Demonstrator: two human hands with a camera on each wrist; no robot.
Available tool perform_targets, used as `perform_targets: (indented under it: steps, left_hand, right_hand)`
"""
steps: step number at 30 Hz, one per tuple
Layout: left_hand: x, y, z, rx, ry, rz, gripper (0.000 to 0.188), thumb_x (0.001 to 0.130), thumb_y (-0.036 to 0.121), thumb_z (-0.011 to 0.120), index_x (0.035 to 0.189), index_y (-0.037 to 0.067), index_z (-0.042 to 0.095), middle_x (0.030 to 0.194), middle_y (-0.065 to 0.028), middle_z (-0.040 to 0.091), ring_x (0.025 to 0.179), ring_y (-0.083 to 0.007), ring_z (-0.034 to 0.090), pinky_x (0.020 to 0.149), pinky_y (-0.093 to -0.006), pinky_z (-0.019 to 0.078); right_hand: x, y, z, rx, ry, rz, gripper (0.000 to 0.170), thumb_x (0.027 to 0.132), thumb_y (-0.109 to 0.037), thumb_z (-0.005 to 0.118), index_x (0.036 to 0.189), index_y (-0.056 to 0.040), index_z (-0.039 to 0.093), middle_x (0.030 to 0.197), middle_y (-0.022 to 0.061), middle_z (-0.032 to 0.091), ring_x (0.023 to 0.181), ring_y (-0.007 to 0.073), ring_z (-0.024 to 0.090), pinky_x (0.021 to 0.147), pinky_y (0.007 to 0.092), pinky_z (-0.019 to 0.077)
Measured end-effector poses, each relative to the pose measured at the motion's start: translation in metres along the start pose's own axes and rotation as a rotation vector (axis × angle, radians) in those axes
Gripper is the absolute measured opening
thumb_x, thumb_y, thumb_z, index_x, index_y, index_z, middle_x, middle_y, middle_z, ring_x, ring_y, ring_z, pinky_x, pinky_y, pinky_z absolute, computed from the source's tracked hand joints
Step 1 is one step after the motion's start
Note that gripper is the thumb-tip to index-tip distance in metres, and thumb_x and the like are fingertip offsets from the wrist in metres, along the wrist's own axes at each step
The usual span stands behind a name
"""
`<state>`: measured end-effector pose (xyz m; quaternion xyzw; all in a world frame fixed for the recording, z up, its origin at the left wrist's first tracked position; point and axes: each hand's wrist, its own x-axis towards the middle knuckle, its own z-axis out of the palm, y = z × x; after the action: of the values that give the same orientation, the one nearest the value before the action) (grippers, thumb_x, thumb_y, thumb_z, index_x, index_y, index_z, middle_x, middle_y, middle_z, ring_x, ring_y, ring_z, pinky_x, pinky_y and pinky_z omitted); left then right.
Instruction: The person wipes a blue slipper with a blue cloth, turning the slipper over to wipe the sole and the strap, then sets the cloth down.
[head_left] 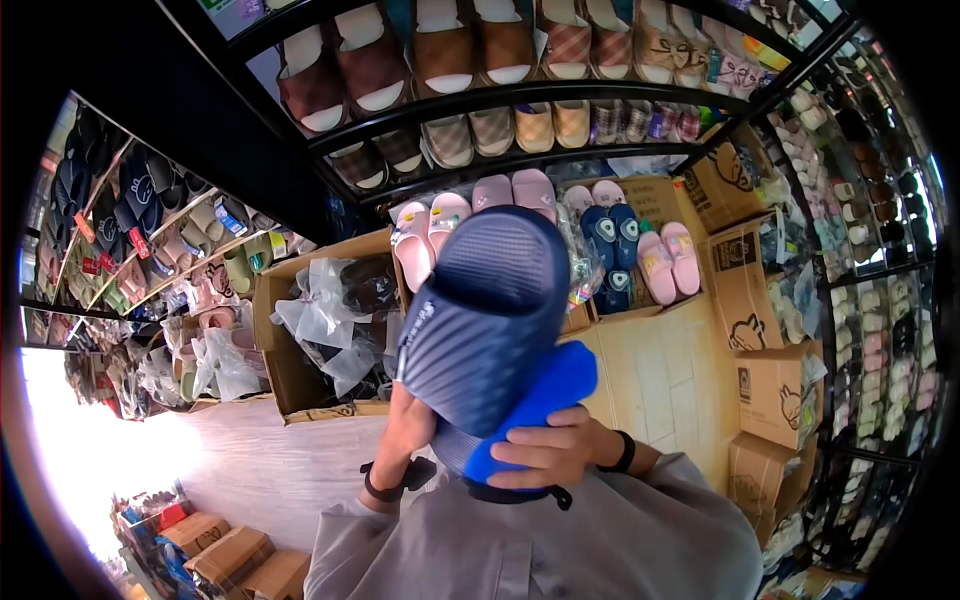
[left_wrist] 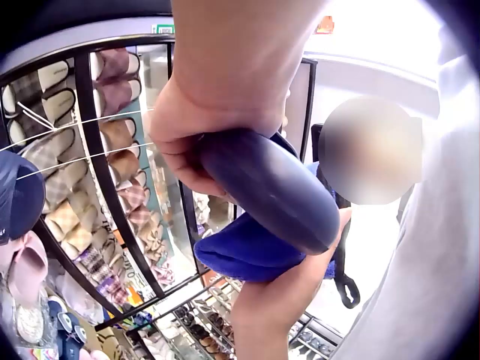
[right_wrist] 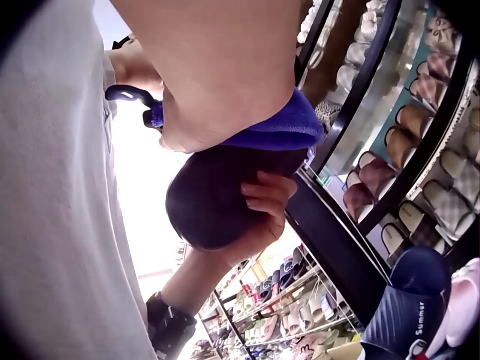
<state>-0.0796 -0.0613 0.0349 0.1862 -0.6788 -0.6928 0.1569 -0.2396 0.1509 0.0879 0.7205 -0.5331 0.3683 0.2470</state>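
Note:
A navy ribbed slide slipper is held up in front of my chest. In the head view it looms large and covers part of the display behind it. My left hand grips its lower end; in the right wrist view those fingers wrap the edge of the dark sole. My right hand holds a fuzzy blue cloth with a black loop, close against the slipper. Another navy slipper, lettered "Summer", stands by the pink slippers beyond my hands.
Ahead, black-framed shelves carry rows of plaid and brown slippers. Below them are pink slippers and a blue pair. An open carton with plastic-wrapped goods is at left; stacked cartons line the right.

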Motion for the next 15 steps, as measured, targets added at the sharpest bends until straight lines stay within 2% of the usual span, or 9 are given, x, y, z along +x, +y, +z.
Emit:
perform_targets:
  steps: [2,3,5,7,9,11,12,13,15]
  left_hand:
    - [0.015,0.023,0.015,0.005,-0.086,0.000,0.055,0.110,0.007,0.051,0.162,-0.006,0.045,0.152,-0.0183,0.065,0.135,-0.0241,0.064,0.116,-0.0392,0.0493]
    - [0.023,0.026,0.022,0.011,-0.124,0.030,0.060,0.110,0.005,0.050,0.168,-0.004,0.038,0.152,-0.0168,0.065,0.135,-0.0208,0.062,0.117,-0.0376,0.0475]
    - [0.040,0.041,0.036,-0.016,-0.205,0.023,0.065,0.111,0.006,0.050,0.173,-0.003,0.029,0.154,-0.0156,0.063,0.136,-0.0183,0.060,0.119,-0.0354,0.0447]
    - [0.061,0.057,0.054,-0.051,-0.241,0.031,0.067,0.111,0.006,0.050,0.173,-0.002,0.027,0.155,-0.0148,0.062,0.137,-0.0181,0.058,0.120,-0.0348,0.0430]
    - [0.077,0.053,0.064,-0.133,-0.373,0.038,0.069,0.112,0.004,0.049,0.175,-0.002,0.023,0.161,-0.0131,0.057,0.144,-0.0181,0.052,0.125,-0.0338,0.0371]
    - [0.087,0.052,0.086,-0.107,-0.301,-0.055,0.046,0.110,0.003,0.050,0.155,-0.005,0.055,0.160,-0.0182,0.058,0.148,-0.0291,0.053,0.126,-0.0409,0.0381]
    - [0.092,0.045,0.093,-0.166,-0.363,-0.088,0.047,0.113,0.007,0.050,0.159,-0.004,0.051,0.162,-0.0161,0.056,0.151,-0.0276,0.049,0.127,-0.0398,0.0353]
    - [0.099,0.043,0.101,-0.167,-0.356,-0.096,0.047,0.113,0.007,0.050,0.159,-0.004,0.051,0.162,-0.0161,0.056,0.151,-0.0276,0.049,0.127,-0.0398,0.0353]
    - [0.111,0.040,0.115,-0.231,-0.512,-0.250,0.063,0.119,0.008,0.048,0.177,0.005,0.023,0.169,-0.0095,0.047,0.152,-0.0169,0.041,0.128,-0.0320,0.0299]
  right_hand:
    - [-0.010,0.005,-0.017,-0.011,-0.015,0.044,0.037,0.105,-0.029,0.067,0.138,-0.0436,0.075,0.140,-0.0093,0.072,0.127,0.0108,0.063,0.127,0.0414,0.0288]
    - [-0.015,0.008,-0.023,-0.022,-0.015,0.063,0.037,0.105,-0.030,0.067,0.138,-0.0453,0.075,0.140,-0.0099,0.072,0.127,0.0110,0.063,0.127,0.0413,0.0288]
    - [-0.023,0.013,-0.029,-0.016,0.020,0.109,0.035,0.105,-0.037,0.066,0.139,-0.0412,0.075,0.143,-0.0091,0.074,0.131,0.0097,0.065,0.125,0.0389,0.0299]
    - [-0.037,0.019,-0.033,-0.058,0.104,0.213,0.035,0.105,-0.037,0.066,0.139,-0.0431,0.075,0.141,-0.0097,0.074,0.131,0.0101,0.065,0.125,0.0394,0.0307]
    - [-0.051,0.025,-0.043,-0.059,0.083,0.246,0.036,0.103,-0.035,0.071,0.138,-0.0444,0.075,0.138,-0.0102,0.074,0.131,0.0119,0.064,0.126,0.0407,0.0313]
    - [-0.063,0.030,-0.045,-0.178,0.188,0.350,0.038,0.100,-0.036,0.077,0.137,-0.0449,0.075,0.136,-0.0104,0.074,0.132,0.0140,0.063,0.127,0.0425,0.0311]
    - [-0.064,0.028,-0.039,-0.199,0.304,0.444,0.039,0.098,-0.034,0.081,0.135,-0.0447,0.075,0.136,-0.0103,0.073,0.133,0.0160,0.061,0.128,0.0445,0.0298]
    - [-0.074,0.039,-0.040,-0.272,0.316,0.407,0.038,0.098,-0.047,0.080,0.135,-0.0419,0.074,0.139,-0.0070,0.072,0.135,0.0190,0.060,0.129,0.0466,0.0290]
    - [-0.076,0.051,-0.047,-0.282,0.351,0.446,0.050,0.096,-0.064,0.074,0.138,-0.0379,0.072,0.139,-0.0023,0.070,0.138,0.0236,0.058,0.130,0.0479,0.0285]
